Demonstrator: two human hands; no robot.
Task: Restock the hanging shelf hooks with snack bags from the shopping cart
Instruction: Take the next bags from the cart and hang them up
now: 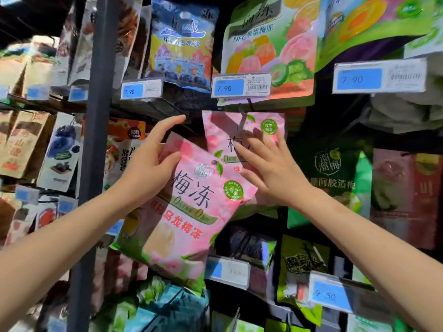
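- Grips the tilted pink bag (189, 212) at its upper left edge with the left hand (153, 161); pinches it with the thumb across the front and the other fingers behind; stretches the forefinger up past the top edge.
- Holds this bag in the air before the shelving, turned clockwise, so that its right side overlaps the lower left of the hanging pink bag (223, 133).
- Presses the right hand (268, 168) flat on the hanging pink bag, with fingers straight and spread; clasps nothing.
- Finds the hanging pink bag just below the middle price tag (241, 86), marked 7.90, with the thin wire of a hook (242, 116) crossing its top edge; cannot tell whether the wire passes through the bag's hole.
- Above that tag, a green fruit-printed bag (271, 44); to its left, a blue bag (182, 41) over a left price tag (141, 88), also 7.90; far right, a third tag (378, 76) with the same figure.
- Right of the hands, a dark green bag (330, 173) and beside it a red-brown bag (405, 195); lower down, a yellow-green bag (302, 259) next to a lower tag (330, 295) marked 9.50.
- Left of the left forearm, a dark upright post (98, 116) from top to bottom; beyond it, more hanging packs, blurred.
- Below the tilted pink bag, teal packs (172, 305), partly hidden.
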